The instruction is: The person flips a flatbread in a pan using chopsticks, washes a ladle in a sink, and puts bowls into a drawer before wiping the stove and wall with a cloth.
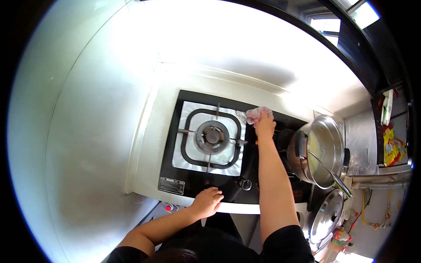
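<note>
My right hand (265, 126) reaches to the far part of the black gas stove (254, 175) with its fingers closed on a crumpled pale, pinkish cloth (258, 114). The cloth is pressed against the glass top, just beyond the back right corner of the left burner (212, 135). My left hand (207, 202) lies on the stove's front edge, holding nothing, its fingers resting on the surface. A square black pot support (188, 125) with metal prongs surrounds the burner, over a shiny foil-like liner (177, 158).
On the right burner stands a steel pot (300, 162) with pale liquid and a ladle (329, 171) leaning in it. A metal lid (326, 215) is nearer, at the right. A control knob (245, 184) sits at the front. White walls (96, 109) rise left and behind.
</note>
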### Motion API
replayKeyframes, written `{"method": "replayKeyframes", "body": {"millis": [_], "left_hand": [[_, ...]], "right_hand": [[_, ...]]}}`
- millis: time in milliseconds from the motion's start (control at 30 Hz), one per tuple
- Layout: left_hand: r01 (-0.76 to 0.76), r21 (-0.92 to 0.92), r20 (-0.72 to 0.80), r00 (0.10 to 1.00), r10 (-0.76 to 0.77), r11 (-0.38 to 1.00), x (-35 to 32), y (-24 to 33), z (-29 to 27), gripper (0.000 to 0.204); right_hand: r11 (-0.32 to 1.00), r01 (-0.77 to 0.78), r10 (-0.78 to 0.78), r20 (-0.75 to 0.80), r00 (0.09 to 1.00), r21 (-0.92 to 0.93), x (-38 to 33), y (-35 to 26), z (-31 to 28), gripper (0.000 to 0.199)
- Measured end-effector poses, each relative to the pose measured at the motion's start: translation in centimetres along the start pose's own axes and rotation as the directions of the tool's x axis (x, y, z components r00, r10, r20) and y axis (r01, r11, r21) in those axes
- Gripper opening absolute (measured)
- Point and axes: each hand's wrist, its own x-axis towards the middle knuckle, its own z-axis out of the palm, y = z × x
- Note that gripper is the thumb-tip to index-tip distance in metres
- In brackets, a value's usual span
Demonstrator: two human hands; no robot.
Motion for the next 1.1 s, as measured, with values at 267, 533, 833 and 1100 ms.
{"method": "replayKeyframes", "body": {"millis": [267,533,833,1100], "left_hand": [[0.163,-0.299,-0.053,0.981,-0.187,0.94,-1.5,-1.1,-2.7,0.028],[0.31,-0.364,-0.135,0.916,-0.379,0.878,-3.2,-1.4,-4.0,0.028],[0.346,-0.321,-0.581,0.664,-0.472,0.882,-2.3,-3.5,-5.1,0.024],[0.485,-0.112,-0.713,0.569,-0.41,0.868,-0.3,-6.6,-9.8,0.024]], "right_hand": [[0.976,0.137,-0.208,0.535,0.819,0.17,12.2,-7.2,-1.1,0.045],[0.867,0.471,-0.449,0.66,0.603,0.161,14.1,-19.2,3.5,0.054],[0.547,0.802,-0.805,0.411,0.428,0.238,6.7,-30.9,6.9,0.05],[0.438,0.82,-0.806,0.564,0.178,0.368,-2.4,-32.9,2.2,0.033]]}}
